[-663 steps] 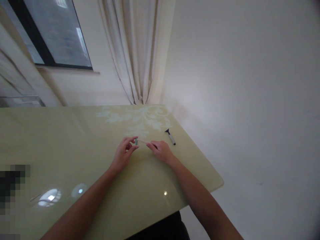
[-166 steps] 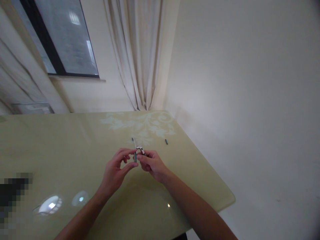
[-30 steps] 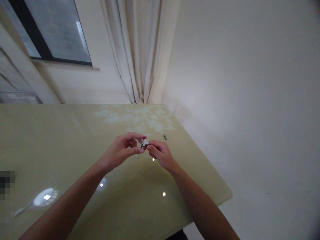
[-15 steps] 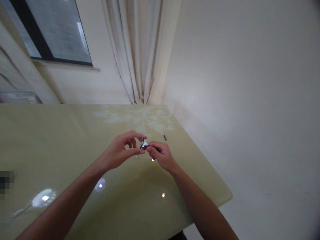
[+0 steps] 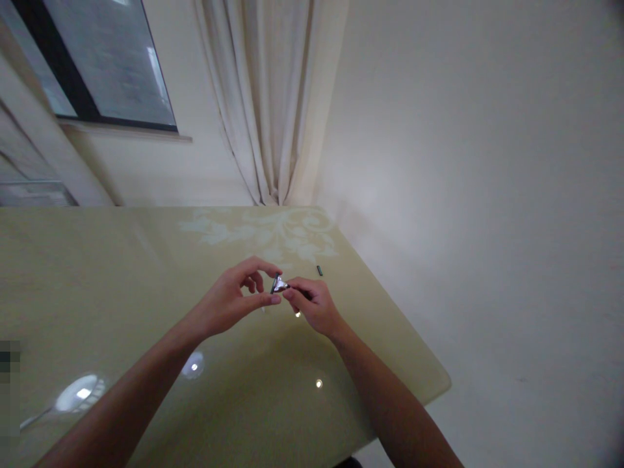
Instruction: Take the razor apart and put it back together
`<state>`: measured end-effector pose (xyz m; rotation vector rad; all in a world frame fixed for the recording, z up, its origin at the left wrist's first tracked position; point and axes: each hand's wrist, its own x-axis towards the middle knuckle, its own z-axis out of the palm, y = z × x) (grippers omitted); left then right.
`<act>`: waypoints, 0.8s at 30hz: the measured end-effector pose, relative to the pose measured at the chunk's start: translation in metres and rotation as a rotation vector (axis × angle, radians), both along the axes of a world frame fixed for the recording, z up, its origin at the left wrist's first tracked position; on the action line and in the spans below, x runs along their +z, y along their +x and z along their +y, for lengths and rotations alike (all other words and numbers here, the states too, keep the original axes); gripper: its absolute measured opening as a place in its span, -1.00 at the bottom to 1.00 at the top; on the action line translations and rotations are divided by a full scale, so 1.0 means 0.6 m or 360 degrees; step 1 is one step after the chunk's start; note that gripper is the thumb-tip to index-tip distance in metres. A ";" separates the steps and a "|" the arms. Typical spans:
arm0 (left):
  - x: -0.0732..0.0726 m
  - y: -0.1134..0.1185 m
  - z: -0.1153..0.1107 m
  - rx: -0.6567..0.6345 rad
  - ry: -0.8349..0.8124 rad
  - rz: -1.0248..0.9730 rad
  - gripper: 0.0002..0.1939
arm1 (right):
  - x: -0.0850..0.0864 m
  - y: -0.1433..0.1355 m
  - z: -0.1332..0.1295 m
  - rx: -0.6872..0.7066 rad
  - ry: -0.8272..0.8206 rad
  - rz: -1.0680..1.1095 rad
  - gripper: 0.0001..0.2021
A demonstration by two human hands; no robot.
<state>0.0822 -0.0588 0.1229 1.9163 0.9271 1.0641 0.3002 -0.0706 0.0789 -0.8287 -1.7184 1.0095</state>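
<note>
Between my two hands is a razor (image 5: 280, 285) with a shiny silver neck and a dark, narrow head turned to the left. My left hand (image 5: 234, 296) pinches the head's two ends, forefinger above and thumb below. Its other fingers are curled behind. My right hand (image 5: 312, 302) grips the handle end near the neck, so most of the handle is hidden in the fingers. Both hands are raised over the glossy pale green table (image 5: 234, 396). Beyond my right hand, a small dark bar-shaped piece (image 5: 319, 270) lies on the tabletop.
A white floral pattern (image 5: 258, 227) decorates the table's far end. The table's right edge runs diagonally beside a pale wall (image 5: 463, 195). Curtains (image 5: 263, 97) and a window (image 5: 112, 58) are behind. Bright light reflections show on the glossy top.
The view has shifted slightly. Both hands keep nearly the same pose on the razor, and the dark piece stays where it lay.
</note>
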 end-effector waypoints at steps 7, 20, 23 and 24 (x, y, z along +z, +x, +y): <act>0.005 0.006 -0.007 0.0062 -0.0034 0.0041 -0.57 | 0.001 -0.004 -0.002 -0.0076 0.0026 -0.0006 -0.59; 0.011 -0.001 -0.005 0.0034 0.0111 0.0007 -0.63 | 0.000 -0.006 -0.005 -0.0095 0.0148 0.0028 -0.65; 0.013 -0.001 -0.007 0.0020 0.0151 0.0043 -0.61 | 0.003 -0.007 -0.008 -0.0103 0.0148 0.0028 -0.63; 0.013 -0.002 -0.008 0.0012 0.0175 0.0059 -0.60 | 0.003 -0.007 -0.009 -0.0101 0.0148 0.0025 -0.63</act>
